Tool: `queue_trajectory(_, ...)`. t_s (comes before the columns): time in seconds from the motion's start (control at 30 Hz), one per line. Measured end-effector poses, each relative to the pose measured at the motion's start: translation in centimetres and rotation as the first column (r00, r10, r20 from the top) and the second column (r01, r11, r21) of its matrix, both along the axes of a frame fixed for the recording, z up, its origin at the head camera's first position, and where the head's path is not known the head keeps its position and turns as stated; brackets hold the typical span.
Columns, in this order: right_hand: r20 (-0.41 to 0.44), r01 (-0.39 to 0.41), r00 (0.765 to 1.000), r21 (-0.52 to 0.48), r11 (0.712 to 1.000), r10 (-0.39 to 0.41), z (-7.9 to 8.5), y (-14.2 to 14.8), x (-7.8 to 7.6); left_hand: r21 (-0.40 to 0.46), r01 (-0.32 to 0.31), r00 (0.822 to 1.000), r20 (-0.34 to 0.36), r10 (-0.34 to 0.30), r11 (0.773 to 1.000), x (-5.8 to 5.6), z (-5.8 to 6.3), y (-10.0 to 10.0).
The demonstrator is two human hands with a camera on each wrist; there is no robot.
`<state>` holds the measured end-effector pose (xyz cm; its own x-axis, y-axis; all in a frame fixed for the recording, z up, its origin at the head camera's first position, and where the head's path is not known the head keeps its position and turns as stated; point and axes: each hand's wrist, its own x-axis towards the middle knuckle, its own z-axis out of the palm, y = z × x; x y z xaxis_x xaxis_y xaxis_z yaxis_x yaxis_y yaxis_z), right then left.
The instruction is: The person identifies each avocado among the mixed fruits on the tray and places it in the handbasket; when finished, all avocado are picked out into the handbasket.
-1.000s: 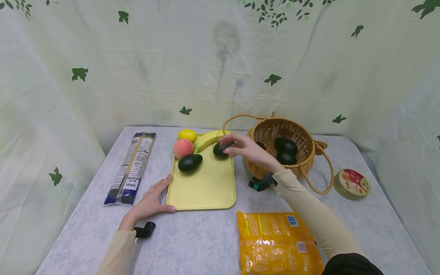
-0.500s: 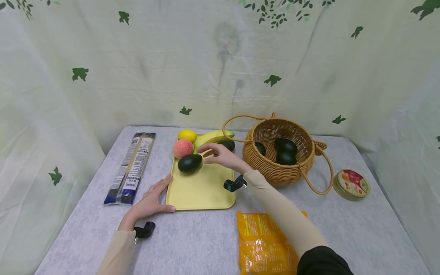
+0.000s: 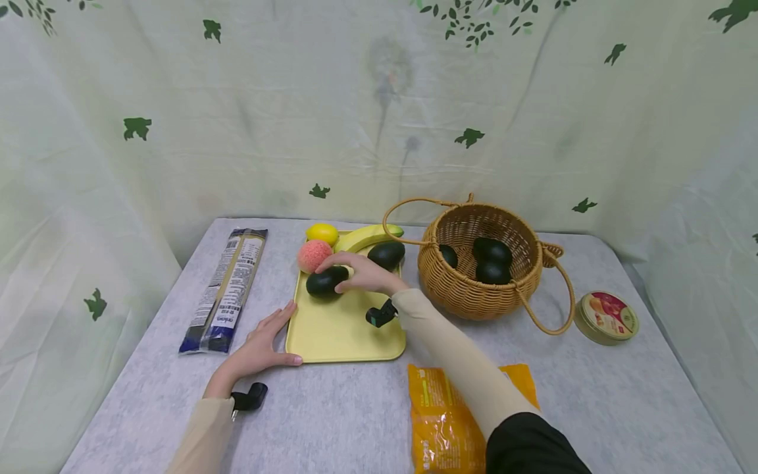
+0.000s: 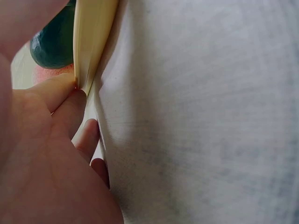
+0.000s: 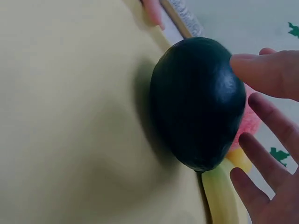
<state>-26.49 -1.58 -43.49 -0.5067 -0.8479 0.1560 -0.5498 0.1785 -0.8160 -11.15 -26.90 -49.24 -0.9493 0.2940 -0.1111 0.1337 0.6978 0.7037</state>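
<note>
A dark green avocado (image 3: pixel 322 282) lies on the left part of the yellow tray (image 3: pixel 349 332). My right hand (image 3: pixel 362 272) is at its right end, thumb and fingers spread beside it. In the right wrist view the thumb overlaps the edge of the avocado (image 5: pixel 198 102); whether it touches cannot be told. My left hand (image 3: pixel 260 347) rests at the tray's left edge, fingers extended and touching the rim. A second avocado (image 3: pixel 387 254) sits at the tray's back right by a banana (image 3: pixel 364 237). A pink peach-like fruit (image 3: pixel 312 255) and a lemon (image 3: pixel 322 233) lie at the back left.
A wicker basket (image 3: pixel 468 299) with several dark avocados stands right of the tray, one handle loop reaching over its back corner. A round tin (image 3: pixel 606 317) is farther right. A long packet (image 3: pixel 227 289) lies left, and an orange bag (image 3: pixel 441 415) lies under the right forearm.
My right hand has let go of the second avocado at the tray's back right and moved left to the other avocado. My left hand has stayed at the tray's edge.
</note>
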Motion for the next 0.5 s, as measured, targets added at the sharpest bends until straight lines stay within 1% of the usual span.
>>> queue_trajectory(0.1, -0.102, -0.007, 0.995, 0.074, 0.997, 0.015, -0.2, -0.6, -0.2, -0.003, 0.000, 1.000, 0.006, 0.000, 1.000, 0.0, 0.0, 0.0)
queue_trajectory(0.23, -0.213, -0.006, 0.976, 0.171, 0.985, 0.043, -0.4, -1.3, -0.4, -0.001, 0.005, 1.000, 0.001, -0.005, 1.000, 0.0, 0.0, 0.0)
queue_trajectory(0.37, -0.237, 0.023, 0.971, 0.252, 0.968, 0.039, -0.3, -1.5, -0.1, 0.003, 0.006, 1.000, -0.002, -0.006, 1.000, 0.0, 0.1, 0.0)
queue_trajectory(0.5, -0.200, 0.055, 0.980, 0.289, 0.956, 0.004, -0.2, -1.6, 0.4, 0.001, 0.000, 1.000, 0.008, 0.000, 1.000, 0.0, 0.1, 0.0)
